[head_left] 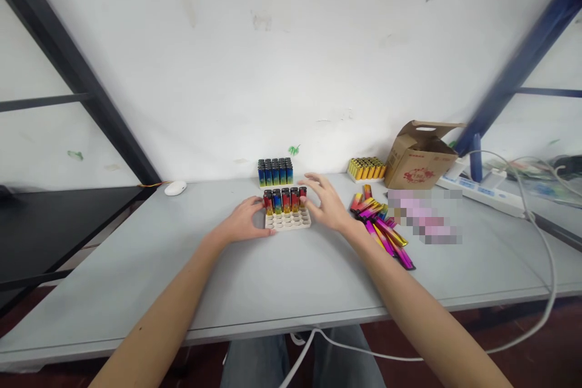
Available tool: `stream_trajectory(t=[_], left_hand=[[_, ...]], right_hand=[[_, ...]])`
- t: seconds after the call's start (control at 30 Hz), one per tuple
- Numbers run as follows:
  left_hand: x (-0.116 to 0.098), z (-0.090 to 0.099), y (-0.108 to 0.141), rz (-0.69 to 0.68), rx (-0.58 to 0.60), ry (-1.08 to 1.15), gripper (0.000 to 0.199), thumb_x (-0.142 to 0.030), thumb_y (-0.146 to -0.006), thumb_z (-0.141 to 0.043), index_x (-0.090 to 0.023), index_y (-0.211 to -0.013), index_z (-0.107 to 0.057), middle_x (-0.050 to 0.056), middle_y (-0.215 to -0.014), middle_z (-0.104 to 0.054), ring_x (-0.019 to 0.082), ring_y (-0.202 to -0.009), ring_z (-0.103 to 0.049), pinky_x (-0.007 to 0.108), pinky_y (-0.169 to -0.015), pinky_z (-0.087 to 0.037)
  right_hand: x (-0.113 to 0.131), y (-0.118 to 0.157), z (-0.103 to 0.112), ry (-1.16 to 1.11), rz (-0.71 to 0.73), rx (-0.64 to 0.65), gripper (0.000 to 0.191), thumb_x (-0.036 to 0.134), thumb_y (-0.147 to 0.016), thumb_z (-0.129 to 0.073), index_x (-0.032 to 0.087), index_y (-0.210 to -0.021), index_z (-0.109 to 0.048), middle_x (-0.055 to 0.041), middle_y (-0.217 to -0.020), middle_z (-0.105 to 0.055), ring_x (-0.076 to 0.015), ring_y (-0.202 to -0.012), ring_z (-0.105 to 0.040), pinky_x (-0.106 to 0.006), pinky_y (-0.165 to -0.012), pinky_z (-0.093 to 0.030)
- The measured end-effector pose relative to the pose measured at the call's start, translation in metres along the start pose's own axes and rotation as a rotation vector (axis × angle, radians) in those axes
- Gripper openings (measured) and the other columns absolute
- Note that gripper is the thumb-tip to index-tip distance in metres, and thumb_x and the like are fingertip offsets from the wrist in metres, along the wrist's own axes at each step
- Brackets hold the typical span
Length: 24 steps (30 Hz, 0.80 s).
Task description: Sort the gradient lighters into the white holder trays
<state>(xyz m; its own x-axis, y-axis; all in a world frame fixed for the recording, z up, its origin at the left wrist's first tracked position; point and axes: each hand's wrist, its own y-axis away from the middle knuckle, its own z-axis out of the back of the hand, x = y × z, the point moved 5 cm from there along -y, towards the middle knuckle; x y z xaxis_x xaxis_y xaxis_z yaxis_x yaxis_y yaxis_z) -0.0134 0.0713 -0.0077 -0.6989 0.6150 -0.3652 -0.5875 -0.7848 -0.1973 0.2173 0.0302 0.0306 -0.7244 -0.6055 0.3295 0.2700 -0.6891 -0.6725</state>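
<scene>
White tray (288, 228) is seemingly filling; left hand (243, 220), right hand (330, 205), wide-fingered, are flanking it; bare cells (287, 219) are presumably needing lighters (286, 200).

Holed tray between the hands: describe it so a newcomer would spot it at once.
On the grey table, look between the person's left hand and right hand. There sits a white holed tray with upright lighters at its back, mostly red above yellow. Rows of bare holes at its front set it apart from the blue-green set and the yellow set by the wall.
</scene>
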Motion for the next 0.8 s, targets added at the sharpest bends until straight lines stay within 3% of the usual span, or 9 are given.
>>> stream_trajectory(t=[0.07, 0.17, 0.3, 0.43, 0.53, 0.63, 0.73, 0.8], left_hand=[[0.002, -0.002, -0.001, -0.003, -0.006, -0.008, 0.079, -0.072, -0.067, -0.069, -0.022, -0.128, -0.062, 0.014, -0.144, -0.048, 0.038, -0.133, -0.044, 0.051, -0.112, -0.037], [0.004, -0.003, -0.001, -0.008, -0.018, 0.002, 0.077, -0.073, -0.067, -0.068, -0.023, -0.125, -0.064, 0.013, -0.142, -0.049, 0.038, -0.132, -0.046, 0.051, -0.112, -0.037], [0.005, -0.004, -0.002, -0.005, -0.011, 0.006, 0.078, -0.072, -0.067, -0.069, -0.023, -0.128, -0.062, 0.013, -0.142, -0.049, 0.037, -0.133, -0.045, 0.049, -0.112, -0.036], [0.005, -0.004, -0.002, 0.010, -0.006, -0.004, 0.077, -0.073, -0.068, -0.068, -0.025, -0.127, -0.062, 0.012, -0.143, -0.049, 0.037, -0.135, -0.043, 0.049, -0.112, -0.036], [0.006, -0.004, -0.001, 0.017, -0.011, 0.000, 0.076, -0.074, -0.067, -0.068, -0.025, -0.126, -0.062, 0.012, -0.142, -0.049, 0.037, -0.133, -0.045, 0.048, -0.111, -0.038], [0.006, -0.005, -0.001, 0.015, -0.003, 0.000, 0.077, -0.074, -0.068, -0.068, -0.024, -0.126, -0.062, 0.012, -0.143, -0.048, 0.037, -0.133, -0.045, 0.048, -0.111, -0.038], [0.006, -0.005, 0.000, 0.019, 0.010, 0.002, 0.078, -0.075, -0.068, -0.066, -0.024, -0.127, -0.061, 0.012, -0.143, -0.047, 0.037, -0.134, -0.044, 0.048, -0.112, -0.037], [0.005, -0.005, 0.000, 0.023, 0.009, -0.004, 0.077, -0.075, -0.068, -0.066, -0.024, -0.126, -0.061, 0.012, -0.143, -0.047, 0.037, -0.134, -0.044, 0.048, -0.112, -0.037]], right_hand=[[-0.008, 0.005, 0.013, 0.057, -0.103, 0.008, 0.043, 0.025, -0.094, -0.045, 0.020, -0.137, -0.050, -0.0131, -0.135, -0.056, -0.0266, -0.119, -0.055, -0.042, -0.100, -0.043], [-0.023, 0.018, 0.030, 0.318, -0.262, 0.176, 0.037, 0.026, -0.089, -0.053, 0.018, -0.123, -0.063, -0.0146, -0.120, -0.066, -0.0320, -0.114, -0.057, -0.047, -0.098, -0.041], [-0.029, 0.037, 0.034, 0.505, -0.267, 0.464, 0.023, 0.035, -0.075, -0.074, 0.018, -0.090, -0.076, -0.0171, -0.125, -0.065, -0.0413, -0.127, -0.046, -0.052, -0.101, -0.036], [-0.030, 0.037, 0.025, 0.412, -0.268, 0.518, 0.005, 0.026, -0.078, -0.071, 0.021, -0.077, -0.072, -0.0145, -0.101, -0.072, -0.0342, -0.108, -0.060, -0.044, -0.092, -0.041], [-0.041, 0.023, 0.020, 0.204, -0.416, 0.395, 0.009, 0.027, -0.083, -0.062, 0.020, -0.087, -0.066, -0.0111, -0.084, -0.071, -0.0279, -0.085, -0.064, -0.039, -0.078, -0.043], [-0.054, 0.003, 0.013, -0.302, -0.593, 0.107, 0.017, 0.034, -0.086, -0.052, 0.022, -0.098, -0.056, -0.0043, -0.081, -0.066, -0.0209, -0.074, -0.064, -0.034, -0.071, -0.044], [-0.062, -0.009, 0.000, -0.860, -0.756, -0.156, 0.022, 0.043, -0.082, -0.048, 0.023, -0.090, -0.051, 0.0022, -0.070, -0.056, -0.0151, -0.058, -0.058, -0.030, -0.061, -0.044], [-0.060, -0.012, -0.006, -1.068, -0.798, -0.219, 0.027, 0.049, -0.080, -0.046, 0.023, -0.084, -0.050, 0.0047, -0.061, -0.048, -0.0129, -0.050, -0.048, -0.028, -0.054, -0.040]])
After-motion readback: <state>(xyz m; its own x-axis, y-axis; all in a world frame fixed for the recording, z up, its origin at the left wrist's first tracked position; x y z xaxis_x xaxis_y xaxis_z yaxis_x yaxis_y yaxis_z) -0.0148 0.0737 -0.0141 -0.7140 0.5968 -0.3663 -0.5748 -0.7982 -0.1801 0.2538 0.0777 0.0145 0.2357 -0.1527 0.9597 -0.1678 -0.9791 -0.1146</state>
